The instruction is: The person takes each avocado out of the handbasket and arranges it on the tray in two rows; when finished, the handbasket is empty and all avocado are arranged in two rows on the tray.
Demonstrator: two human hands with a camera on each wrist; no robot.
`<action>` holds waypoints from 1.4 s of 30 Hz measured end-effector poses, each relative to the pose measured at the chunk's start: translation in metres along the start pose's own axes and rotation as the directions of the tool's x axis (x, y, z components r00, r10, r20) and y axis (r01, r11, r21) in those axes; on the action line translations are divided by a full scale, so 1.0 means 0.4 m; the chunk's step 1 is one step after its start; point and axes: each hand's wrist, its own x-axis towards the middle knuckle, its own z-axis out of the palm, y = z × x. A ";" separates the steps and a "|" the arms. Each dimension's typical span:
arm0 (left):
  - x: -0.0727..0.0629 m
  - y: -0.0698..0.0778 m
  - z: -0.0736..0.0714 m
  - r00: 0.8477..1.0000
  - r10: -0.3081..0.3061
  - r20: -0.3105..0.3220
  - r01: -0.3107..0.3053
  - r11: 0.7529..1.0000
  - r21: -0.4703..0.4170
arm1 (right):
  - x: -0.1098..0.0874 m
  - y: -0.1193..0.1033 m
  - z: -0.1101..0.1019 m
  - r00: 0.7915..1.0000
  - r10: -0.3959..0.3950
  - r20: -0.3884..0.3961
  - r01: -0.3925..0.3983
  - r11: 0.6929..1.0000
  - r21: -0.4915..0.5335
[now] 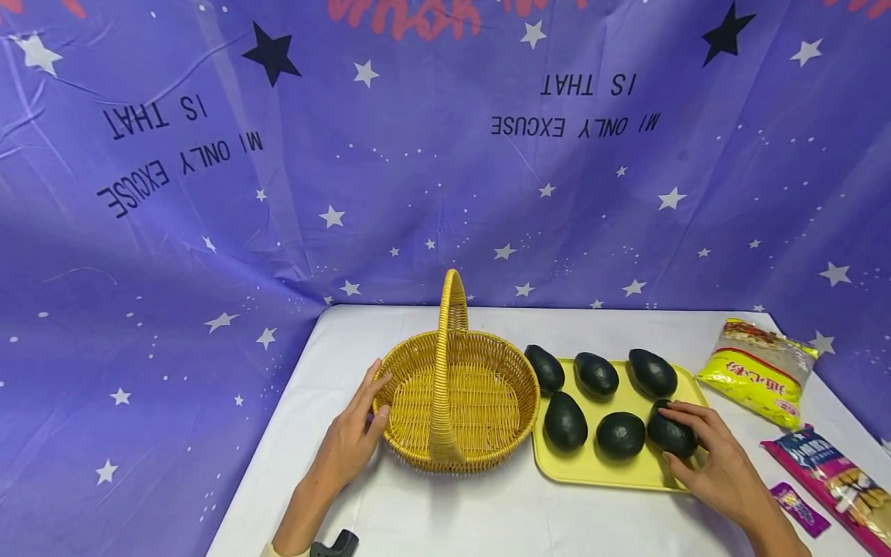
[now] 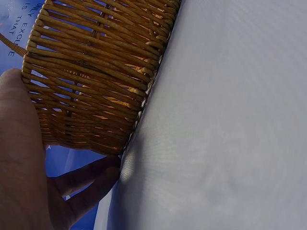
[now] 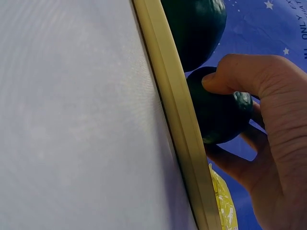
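A yellow wicker basket (image 1: 411,452) with a tall arched handle stands on the white table, nothing inside it. My left hand (image 1: 351,441) rests against its left side, thumb and fingers spread and fairly straight; in the left wrist view the thumb lies by the rim and two fingertips reach down near the base. To the basket's right is a yellow tray (image 1: 592,474) bearing several dark green avocados. My right hand (image 1: 724,464) holds the avocado (image 1: 671,433) at the tray's front right between thumb and fingers. In the right wrist view this avocado (image 3: 216,112) sits just behind the tray's edge.
Another avocado (image 1: 544,370) leans over the tray's back left corner beside the basket. Right of the tray lie a yellow food bag (image 1: 755,379), a pink and blue snack pack (image 1: 835,480) and a small purple packet (image 1: 799,509). A purple star-printed cloth (image 1: 431,193) hangs behind the table.
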 end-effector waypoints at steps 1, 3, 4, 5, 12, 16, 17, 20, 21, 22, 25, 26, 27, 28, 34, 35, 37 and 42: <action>0.001 0.000 0.000 1.000 0.001 0.000 -0.001 1.000 -0.001 | -0.001 0.000 0.000 1.000 0.002 0.003 -0.002 1.000 0.000; 0.002 0.001 -0.001 1.000 0.000 -0.001 0.000 1.000 -0.003 | -0.002 0.001 0.001 1.000 0.005 0.006 -0.005 1.000 0.005; 0.002 0.001 -0.001 1.000 0.000 -0.001 0.000 1.000 -0.002 | -0.002 0.001 0.001 1.000 0.006 0.008 -0.006 1.000 0.008; 0.003 0.001 -0.001 1.000 0.000 -0.001 0.000 1.000 -0.003 | -0.002 0.001 0.001 1.000 0.007 0.008 -0.007 1.000 0.009; 0.000 0.004 -0.002 1.000 -0.005 0.002 0.005 1.000 -0.011 | 0.001 0.003 0.006 1.000 -0.020 -0.021 0.020 1.000 0.000; -0.001 0.003 -0.001 1.000 -0.007 -0.002 0.007 1.000 -0.011 | 0.004 0.000 0.007 0.999 -0.025 -0.023 0.025 1.000 -0.005; -0.001 0.003 -0.001 1.000 -0.006 -0.003 0.006 1.000 -0.011 | 0.005 -0.002 0.007 0.999 -0.025 -0.023 0.025 1.000 -0.002; 0.000 0.002 -0.001 1.000 -0.002 -0.006 0.002 1.000 -0.007 | 0.006 -0.006 0.006 1.000 -0.016 -0.009 0.016 1.000 -0.004; 0.000 0.002 -0.001 1.000 -0.001 -0.006 0.001 1.000 -0.006 | 0.006 -0.007 0.006 1.000 -0.012 -0.004 0.012 1.000 -0.005; 0.000 0.003 -0.001 1.000 0.001 -0.007 -0.001 1.000 -0.005 | 0.005 -0.008 0.006 1.000 -0.010 -0.001 0.010 1.000 -0.005; 0.001 0.004 -0.002 1.000 0.003 -0.006 -0.003 1.000 -0.002 | 0.003 -0.008 0.006 1.000 -0.005 0.003 0.005 1.000 -0.008; 0.001 0.005 -0.002 1.000 0.003 -0.006 -0.003 1.000 -0.003 | 0.003 -0.008 0.006 1.000 -0.007 0.002 0.007 1.000 -0.006; 0.001 0.005 -0.002 1.000 0.004 -0.005 -0.004 1.000 -0.003 | 0.002 -0.008 0.007 1.000 -0.009 0.001 0.009 1.000 -0.007; 0.001 0.006 -0.002 1.000 0.006 -0.005 -0.006 1.000 -0.003 | 0.001 -0.007 0.007 1.000 -0.012 0.000 0.012 1.000 -0.007; -0.001 0.005 -0.001 1.000 0.009 -0.003 -0.009 1.000 0.006 | 0.002 -0.004 0.009 1.000 -0.029 -0.003 0.029 1.000 0.003; -0.001 0.005 -0.001 1.000 0.007 -0.003 -0.007 1.000 0.006 | 0.003 -0.005 0.010 1.000 -0.027 0.000 0.027 1.000 0.006; -0.001 0.004 -0.001 1.000 0.004 -0.002 -0.004 1.000 0.007 | 0.002 -0.005 0.010 1.000 -0.017 0.009 0.017 1.000 0.003; -0.001 0.002 -0.002 1.000 -0.001 0.000 0.001 1.000 -0.001 | 0.000 -0.009 0.011 1.000 0.007 0.021 -0.007 1.000 -0.011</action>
